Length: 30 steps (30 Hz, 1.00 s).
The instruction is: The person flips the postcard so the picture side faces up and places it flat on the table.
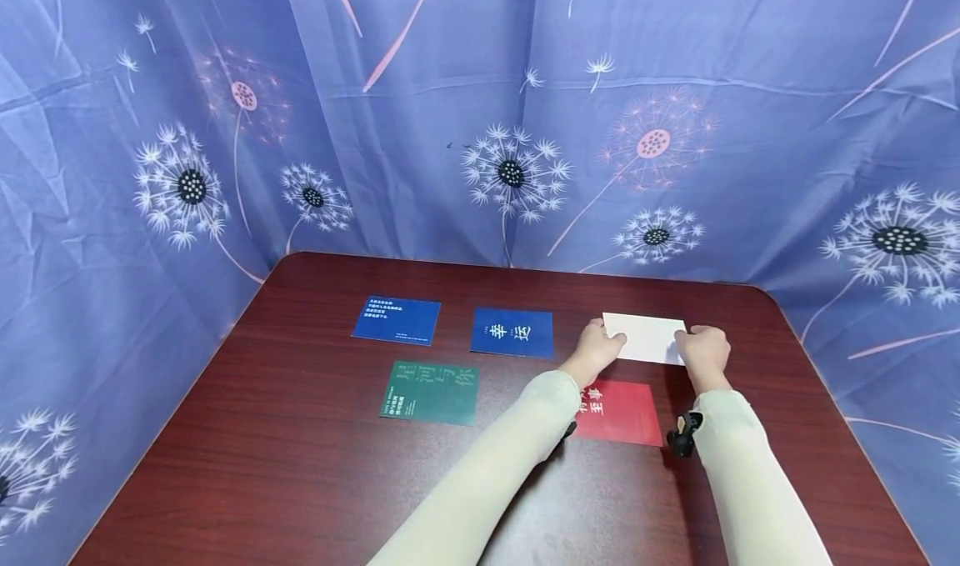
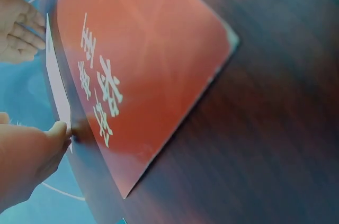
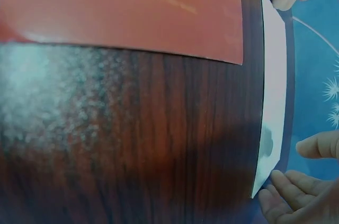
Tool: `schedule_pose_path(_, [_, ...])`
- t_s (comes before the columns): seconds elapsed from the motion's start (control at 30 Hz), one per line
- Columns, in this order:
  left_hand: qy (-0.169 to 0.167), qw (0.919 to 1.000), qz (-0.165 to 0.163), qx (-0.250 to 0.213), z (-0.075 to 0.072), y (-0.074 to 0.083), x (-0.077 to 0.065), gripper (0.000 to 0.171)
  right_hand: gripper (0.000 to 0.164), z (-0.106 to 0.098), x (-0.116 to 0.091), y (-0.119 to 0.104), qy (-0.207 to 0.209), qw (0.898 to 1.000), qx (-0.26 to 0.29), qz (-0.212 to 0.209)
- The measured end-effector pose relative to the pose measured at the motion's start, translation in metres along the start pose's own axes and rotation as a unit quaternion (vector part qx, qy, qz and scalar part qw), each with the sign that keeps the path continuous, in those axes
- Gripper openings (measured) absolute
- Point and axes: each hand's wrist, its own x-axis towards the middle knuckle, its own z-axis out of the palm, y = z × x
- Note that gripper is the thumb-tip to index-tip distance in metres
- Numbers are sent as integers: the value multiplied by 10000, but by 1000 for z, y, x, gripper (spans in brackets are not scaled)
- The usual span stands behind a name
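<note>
A blank white card [image 1: 643, 338] lies at the far right of the table, between both hands. My left hand [image 1: 597, 351] pinches its left end, thumb along the near corner in the left wrist view. At the opposite end is my right hand [image 1: 703, 353]. In the right wrist view, its fingers [image 3: 288, 189] meet the card's corner while the thumb [image 3: 318, 145] is held apart from them, above a small shadow on the card. Nearer me lies a red card [image 1: 618, 413] with white characters, its left part hidden by the left sleeve.
Two blue cards, one with small text [image 1: 396, 320] and one with two large characters [image 1: 512, 333], lie toward the back left. A green card [image 1: 430, 393] is in front of them. A dandelion-print curtain [image 1: 420, 149] hangs behind the dark red wooden table [image 1: 300, 466].
</note>
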Motion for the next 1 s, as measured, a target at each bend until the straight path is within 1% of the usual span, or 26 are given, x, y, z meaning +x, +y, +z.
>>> schedule_pose_path(0.2, [134,9988,-173,-434,1,2,-1,51,48,0,0,-1,4,10000,66,51])
schedule_pose_path(0.43, [339,9939,-375,-983,0,3,-1,45,49,0,2,1,-78,9996,210,167])
schedule_pose_path(0.47, [357,9932,-443,-1019,0,1,1,45,49,0,1,1,-85,9995,234,173])
schedule_pose_path(0.53, [397,9922,-501,-1070,3,-6,10,44,51,-1,1,2,-98,9994,286,179])
schedule_pose_path(0.57, [475,9933,-454,-947,4,-7,12,46,51,-1,1,1,-88,9993,307,177])
schedule_pose_path(0.6, [506,9942,-348,-879,9,-19,23,46,51,-2,0,1,-74,9992,355,180])
schedule_pose_path(0.63, [498,9944,-316,-876,11,-26,31,46,51,-2,0,1,-54,9991,376,167])
schedule_pose_path(0.67, [531,9951,-149,-823,15,-38,40,45,51,-3,0,1,-31,9990,415,166])
schedule_pose_path(0.7, [530,9951,-104,-828,16,-42,44,45,51,-3,0,1,0,9989,451,162])
schedule_pose_path(0.77, [561,9947,-120,-850,15,-42,44,44,51,-5,1,1,70,9985,527,134])
schedule_pose_path(0.8, [494,9931,-205,-1048,14,-43,46,41,50,-5,1,1,103,9983,554,124])
schedule_pose_path(0.83, [498,9915,-344,-1150,8,-32,37,40,49,-5,2,1,131,9983,557,102])
schedule_pose_path(0.87, [597,9912,-375,-1120,6,-25,30,39,49,-6,2,1,135,9982,575,89])
schedule_pose_path(0.9, [629,9893,-547,-1201,0,-13,19,38,48,-6,3,2,132,9982,587,69])
schedule_pose_path(0.93, [719,9887,-540,-1204,-2,-6,12,36,48,-6,4,2,106,9981,598,62])
schedule_pose_path(1.0, [811,9881,-509,-1200,-7,3,2,34,48,-7,6,2,16,9983,575,77])
